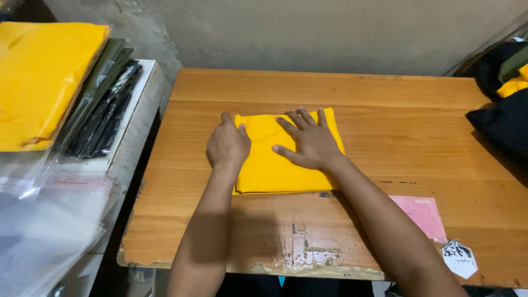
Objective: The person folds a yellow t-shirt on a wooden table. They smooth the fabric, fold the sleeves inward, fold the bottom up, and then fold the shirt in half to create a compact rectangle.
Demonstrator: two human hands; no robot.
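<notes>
A folded yellow cloth (275, 165) lies at the centre of the wooden table (385, 110). The left hand (227, 146) rests at its nine o'clock edge, fingers curled closed on the fold. The right hand (308, 143) presses flat on top, fingers spread open toward eleven o'clock.

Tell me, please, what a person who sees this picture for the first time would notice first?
The eye goes first to the folded yellow cloth in the middle of the wooden table, with the left hand on its left edge and the right hand pressed flat on top. Next comes the stack of yellow packages at far left, then the pink paper near the table's front edge.
</notes>
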